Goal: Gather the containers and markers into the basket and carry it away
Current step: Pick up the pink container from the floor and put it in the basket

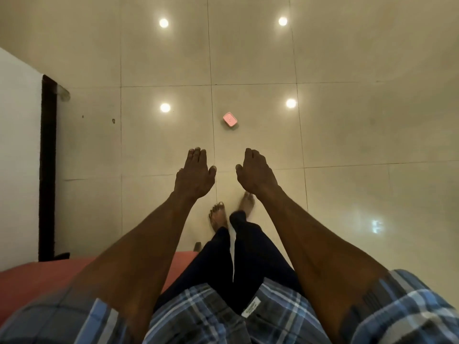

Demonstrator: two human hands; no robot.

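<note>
A small pink container [230, 120] sits alone on the glossy tiled floor, ahead of me. My left hand [195, 173] and my right hand [253, 171] are both stretched out in front of me, palms down, fingers straight and relaxed, holding nothing. Both hands hover well short of the pink container, one on each side of its line. No basket and no markers are in view. My bare feet [218, 216] stand on the floor below my hands.
A white wall with a dark wooden door frame [47, 167] runs along the left. A red-orange surface [37, 279] lies at the lower left beside my legs. Ceiling lights reflect in the pale floor tiles [347, 132].
</note>
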